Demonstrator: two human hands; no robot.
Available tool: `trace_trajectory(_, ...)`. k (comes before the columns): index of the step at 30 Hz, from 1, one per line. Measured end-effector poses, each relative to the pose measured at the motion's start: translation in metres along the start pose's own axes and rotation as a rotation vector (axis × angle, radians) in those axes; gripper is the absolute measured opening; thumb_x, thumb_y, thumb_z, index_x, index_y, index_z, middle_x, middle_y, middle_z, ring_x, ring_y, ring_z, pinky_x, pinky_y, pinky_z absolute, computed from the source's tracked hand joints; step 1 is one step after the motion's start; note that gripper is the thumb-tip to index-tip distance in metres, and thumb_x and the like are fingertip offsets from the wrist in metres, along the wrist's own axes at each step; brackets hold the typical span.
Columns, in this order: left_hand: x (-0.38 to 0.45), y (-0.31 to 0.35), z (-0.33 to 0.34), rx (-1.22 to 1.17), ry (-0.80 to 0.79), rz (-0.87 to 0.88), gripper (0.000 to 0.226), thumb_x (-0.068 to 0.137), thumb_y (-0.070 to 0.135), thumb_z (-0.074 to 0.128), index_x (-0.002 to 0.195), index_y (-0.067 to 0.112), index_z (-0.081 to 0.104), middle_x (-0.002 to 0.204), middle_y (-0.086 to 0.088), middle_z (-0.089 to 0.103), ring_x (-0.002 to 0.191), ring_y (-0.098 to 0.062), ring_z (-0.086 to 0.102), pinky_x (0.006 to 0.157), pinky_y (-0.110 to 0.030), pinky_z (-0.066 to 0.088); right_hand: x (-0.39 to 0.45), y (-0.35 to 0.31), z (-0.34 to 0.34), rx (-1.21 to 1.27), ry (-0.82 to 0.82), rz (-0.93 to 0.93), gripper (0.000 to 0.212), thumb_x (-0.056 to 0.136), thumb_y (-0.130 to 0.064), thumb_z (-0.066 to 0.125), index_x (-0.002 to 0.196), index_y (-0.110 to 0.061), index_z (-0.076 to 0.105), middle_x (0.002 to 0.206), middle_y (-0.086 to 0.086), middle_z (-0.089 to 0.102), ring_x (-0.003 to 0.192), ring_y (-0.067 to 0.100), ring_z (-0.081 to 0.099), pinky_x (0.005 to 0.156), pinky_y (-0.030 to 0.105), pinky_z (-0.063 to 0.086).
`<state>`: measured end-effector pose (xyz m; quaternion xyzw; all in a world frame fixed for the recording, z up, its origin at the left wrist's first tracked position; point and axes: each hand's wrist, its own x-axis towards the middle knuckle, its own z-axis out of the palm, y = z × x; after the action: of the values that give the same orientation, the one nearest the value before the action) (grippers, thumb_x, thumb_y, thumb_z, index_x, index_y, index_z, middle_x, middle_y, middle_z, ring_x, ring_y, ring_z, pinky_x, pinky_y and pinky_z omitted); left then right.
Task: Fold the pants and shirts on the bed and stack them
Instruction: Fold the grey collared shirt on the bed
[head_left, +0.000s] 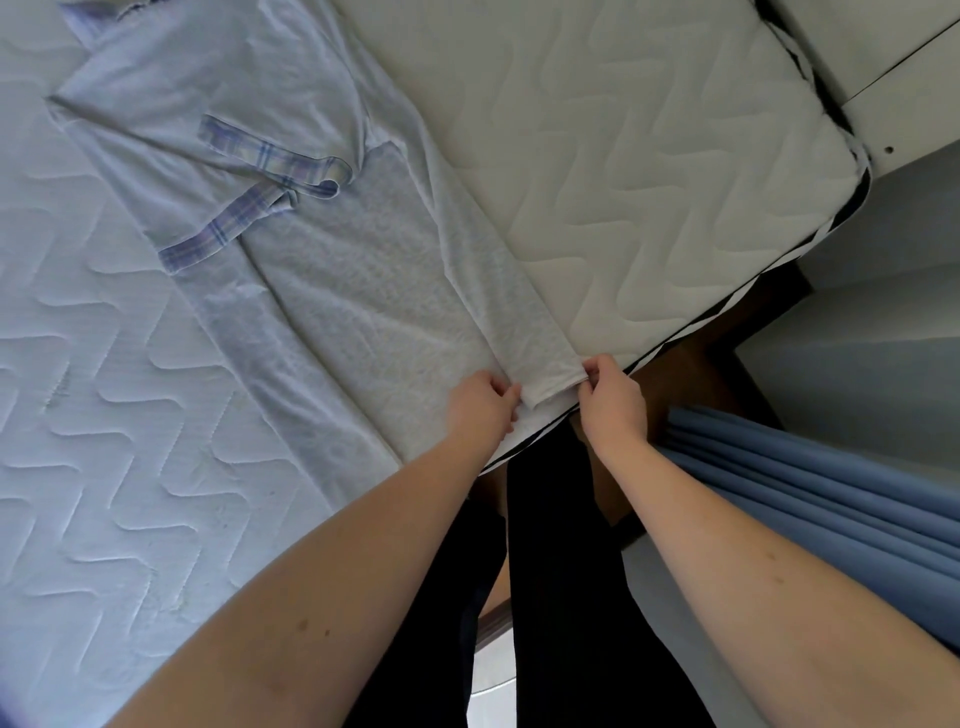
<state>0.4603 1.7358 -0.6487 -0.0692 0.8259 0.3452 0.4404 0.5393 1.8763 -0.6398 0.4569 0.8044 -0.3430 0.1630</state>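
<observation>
Left hand (480, 402), right hand (613, 395) pinch hem of pale grey pants (363, 270), plaid drawstring.

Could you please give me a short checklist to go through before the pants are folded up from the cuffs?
1. Left hand pinches the cuff end: ok.
2. Right hand pinches the other cuff corner: ok.
3. Legs of the grey pants laid one over the other: ok.
4. Fabric smooth: not ok, creases near the plaid drawstring.
5. Drawstring tucked in: not ok, it lies loose on top.
6. Cuffs on the mattress: ok, right at its edge.
</observation>
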Motion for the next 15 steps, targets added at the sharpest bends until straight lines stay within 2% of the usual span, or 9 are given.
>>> trace_trajectory(4, -0.008, 0.005, 0.005, -0.137, -0.056, -0.062, 0.017, 0.094, 0.029, 0.061, 0.094, 0.014, 0.055, 0.059, -0.001, 0.063, 0.036, -0.006, 0.053, 0.039, -0.021, 0.042, -0.007, 0.006, 0.0, 0.073, 0.006, -0.04, 0.016, 0.094, -0.018, 0.057, 0.109, -0.017, 0.061, 0.104, 0.002, 0.066, 0.094, 0.023, 0.061, 0.082, 0.038, 0.05)
trace_trajectory(8, -0.01, 0.008, -0.001, -0.275, -0.116, -0.055, 0.015, 0.096, 0.02, 0.058, 0.084, 0.013, 0.056, 0.061, -0.005, 0.059, 0.042, -0.009, 0.051, 0.043, -0.024, 0.041, -0.007, 0.005, 0.003, 0.185, 0.003, -0.05, 0.016, 0.09, -0.022, 0.064, 0.105, -0.018, 0.061, 0.1, 0.003, 0.063, 0.09, 0.02, 0.059, 0.077, 0.032, 0.046)
trace_trajectory(10, -0.01, 0.005, -0.006, -0.289, -0.116, -0.043, 0.017, 0.096, 0.02, 0.058, 0.081, 0.015, 0.054, 0.06, -0.004, 0.058, 0.04, -0.008, 0.049, 0.04, -0.022, 0.038, -0.005, 0.0, 0.006, 0.209, 0.018, -0.026, 0.016, 0.087, -0.023, 0.067, 0.101, -0.02, 0.06, 0.1, 0.004, 0.062, 0.089, 0.019, 0.058, 0.073, 0.03, 0.043)
trace_trajectory(15, -0.012, -0.014, -0.014, -0.229, -0.098, -0.05, 0.016, 0.095, 0.024, 0.059, 0.083, 0.015, 0.054, 0.058, -0.002, 0.059, 0.039, -0.008, 0.049, 0.039, -0.022, 0.038, -0.004, -0.009, 0.013, 0.103, 0.048, 0.002, 0.016, 0.085, -0.015, 0.062, 0.101, -0.016, 0.063, 0.106, 0.005, 0.054, 0.093, 0.025, 0.057, 0.084, 0.033, 0.045)
